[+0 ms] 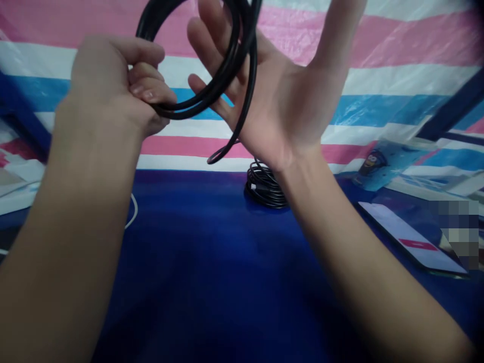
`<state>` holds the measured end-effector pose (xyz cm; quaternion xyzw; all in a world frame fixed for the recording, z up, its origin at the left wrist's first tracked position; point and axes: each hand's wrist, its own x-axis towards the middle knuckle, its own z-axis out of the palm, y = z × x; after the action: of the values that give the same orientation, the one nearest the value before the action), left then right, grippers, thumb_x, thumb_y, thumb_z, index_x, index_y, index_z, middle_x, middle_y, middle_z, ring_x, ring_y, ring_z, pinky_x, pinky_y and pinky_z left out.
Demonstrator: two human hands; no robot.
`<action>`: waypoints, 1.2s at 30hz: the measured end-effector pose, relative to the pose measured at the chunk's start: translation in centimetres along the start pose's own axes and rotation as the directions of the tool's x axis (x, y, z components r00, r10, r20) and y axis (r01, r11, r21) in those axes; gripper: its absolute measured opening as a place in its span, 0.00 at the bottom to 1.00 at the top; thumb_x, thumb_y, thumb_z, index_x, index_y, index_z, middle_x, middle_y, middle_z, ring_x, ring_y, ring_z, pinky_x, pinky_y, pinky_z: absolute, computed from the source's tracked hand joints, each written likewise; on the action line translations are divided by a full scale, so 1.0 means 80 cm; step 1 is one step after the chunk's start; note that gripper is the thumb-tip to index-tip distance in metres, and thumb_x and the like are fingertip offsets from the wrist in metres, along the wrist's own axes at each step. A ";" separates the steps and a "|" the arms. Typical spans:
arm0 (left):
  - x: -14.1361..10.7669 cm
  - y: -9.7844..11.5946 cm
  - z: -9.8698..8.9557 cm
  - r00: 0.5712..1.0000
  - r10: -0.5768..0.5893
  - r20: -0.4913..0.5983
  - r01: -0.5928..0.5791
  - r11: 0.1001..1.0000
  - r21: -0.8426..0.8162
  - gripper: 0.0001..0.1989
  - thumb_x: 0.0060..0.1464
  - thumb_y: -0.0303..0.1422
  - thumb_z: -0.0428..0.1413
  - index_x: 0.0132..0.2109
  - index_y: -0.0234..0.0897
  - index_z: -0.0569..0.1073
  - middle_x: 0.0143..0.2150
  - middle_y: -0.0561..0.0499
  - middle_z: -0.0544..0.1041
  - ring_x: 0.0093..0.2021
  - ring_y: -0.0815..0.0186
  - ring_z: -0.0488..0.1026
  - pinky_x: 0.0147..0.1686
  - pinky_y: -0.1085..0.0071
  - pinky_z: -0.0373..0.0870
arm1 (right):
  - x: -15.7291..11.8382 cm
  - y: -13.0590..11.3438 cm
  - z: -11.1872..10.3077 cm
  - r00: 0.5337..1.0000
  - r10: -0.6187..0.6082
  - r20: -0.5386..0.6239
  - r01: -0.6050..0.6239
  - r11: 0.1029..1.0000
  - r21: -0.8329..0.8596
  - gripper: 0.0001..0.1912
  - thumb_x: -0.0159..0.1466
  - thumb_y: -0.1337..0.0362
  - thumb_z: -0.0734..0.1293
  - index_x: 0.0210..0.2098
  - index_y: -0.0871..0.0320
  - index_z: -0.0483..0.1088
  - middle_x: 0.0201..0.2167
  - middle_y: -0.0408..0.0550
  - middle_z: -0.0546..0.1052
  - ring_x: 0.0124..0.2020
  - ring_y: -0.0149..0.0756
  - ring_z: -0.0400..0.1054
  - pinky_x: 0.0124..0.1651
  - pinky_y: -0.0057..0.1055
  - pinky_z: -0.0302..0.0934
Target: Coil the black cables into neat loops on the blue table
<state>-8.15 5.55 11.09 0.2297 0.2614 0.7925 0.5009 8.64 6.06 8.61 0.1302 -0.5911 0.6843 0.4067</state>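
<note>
A coiled black cable [221, 83] hangs in the air at the top of the head view, its upper part cut off by the frame. My left hand [124, 83] is closed around the left side of the coil. Behind the coil's right side, my right hand [280, 91] is spread with its palm showing, and the cable passes in front of its fingers. From the held coil a loose loop drops down. Below it, a second coil of thin black cable [266, 189] lies on the blue table [212, 252], partly hidden by my right wrist.
A phone [412, 237] with a lit screen lies at the right. Behind it stands a blue cup [385, 164] with a cartoon figure. A white cable [133, 212] shows beside my left forearm. Striped plastic sheeting [181, 146] hangs behind the table.
</note>
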 end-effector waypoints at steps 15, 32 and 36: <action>-0.032 -0.015 0.016 0.793 -0.093 0.602 -0.253 0.849 0.464 0.17 0.50 0.16 0.51 0.20 0.35 0.57 0.17 0.58 0.49 0.13 0.82 0.47 0.12 0.85 0.41 | -0.005 -0.028 -0.010 0.930 0.174 -0.324 -0.337 0.754 -0.564 0.06 0.65 0.72 0.58 0.38 0.61 0.66 0.13 0.32 0.42 0.13 0.22 0.31 0.14 0.22 0.34; -0.035 -0.024 -0.001 0.533 -0.221 0.817 -0.193 0.908 0.372 0.27 0.55 0.15 0.29 0.52 0.26 0.67 0.35 0.40 0.76 0.36 0.54 0.78 0.19 0.68 0.71 | -0.023 -0.072 -0.009 0.963 0.045 -0.264 -0.268 0.166 -0.949 0.07 0.54 0.67 0.67 0.21 0.60 0.67 0.11 0.39 0.55 0.10 0.22 0.47 0.12 0.26 0.35; -0.031 -0.032 0.002 0.575 -0.260 0.775 -0.281 0.828 0.486 0.21 0.65 0.32 0.34 0.45 0.28 0.71 0.26 0.44 0.75 0.23 0.61 0.76 0.18 0.70 0.70 | -0.021 -0.069 0.010 0.960 0.000 -0.280 -0.274 -0.206 -0.939 0.08 0.56 0.71 0.64 0.22 0.59 0.71 0.10 0.39 0.55 0.12 0.22 0.44 0.13 0.26 0.35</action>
<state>-5.36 4.21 9.29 0.7060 0.2192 0.4845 0.4677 13.39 4.53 11.64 -0.3572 -0.8728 0.0287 0.3314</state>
